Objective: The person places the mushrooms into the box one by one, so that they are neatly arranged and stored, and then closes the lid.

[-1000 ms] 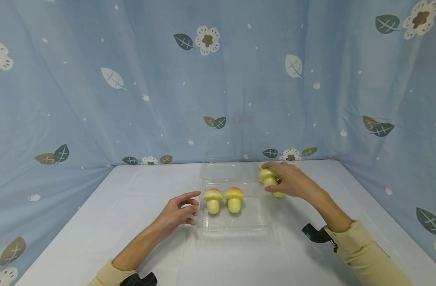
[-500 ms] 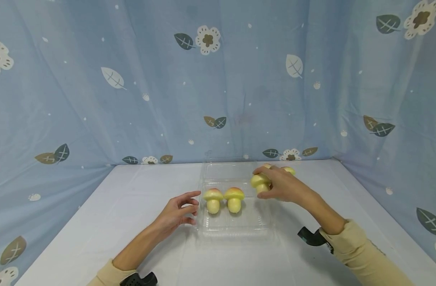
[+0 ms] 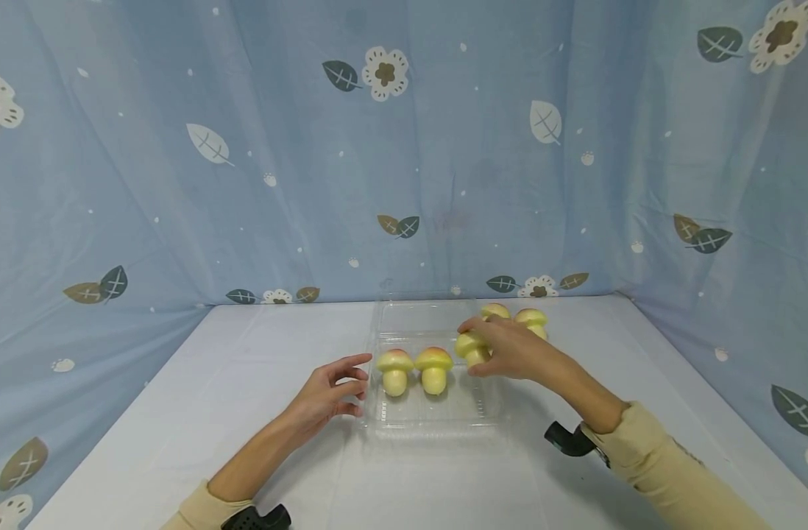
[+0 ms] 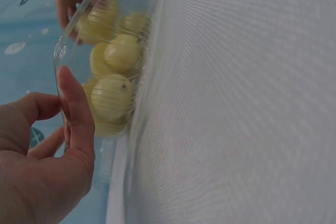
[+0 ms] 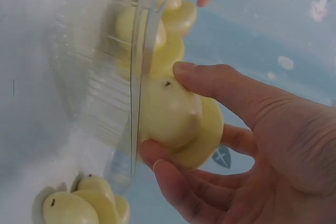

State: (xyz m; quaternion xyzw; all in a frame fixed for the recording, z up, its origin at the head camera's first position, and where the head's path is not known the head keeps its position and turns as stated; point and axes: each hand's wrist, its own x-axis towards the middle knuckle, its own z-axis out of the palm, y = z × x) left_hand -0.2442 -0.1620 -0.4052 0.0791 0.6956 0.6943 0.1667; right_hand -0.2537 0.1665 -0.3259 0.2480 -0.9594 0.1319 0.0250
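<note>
My right hand (image 3: 518,349) pinches a yellow toy mushroom (image 5: 170,111) by thumb and fingers, over the right part of a clear plastic box (image 3: 437,412). Inside the box, two more toy mushrooms, the left one (image 3: 395,374) and the middle one (image 3: 433,372), lie side by side, caps toward the back. The held mushroom is just right of them; whether it touches the box floor I cannot tell. My left hand (image 3: 331,390) has relaxed, spread fingers against the box's left rim. In the left wrist view, fingers (image 4: 79,114) overlap that rim.
Two loose toy mushrooms, one (image 3: 494,310) behind my right hand and one (image 3: 532,321) further right, lie on the white tablecloth (image 3: 258,346). The box's lid (image 3: 424,318) lies folded back toward the blue patterned curtain (image 3: 437,162).
My right hand has carried the mushroom left and slightly nearer, from beside the box to over its right part. The two loose mushrooms behind have come into view. The left hand stays still.
</note>
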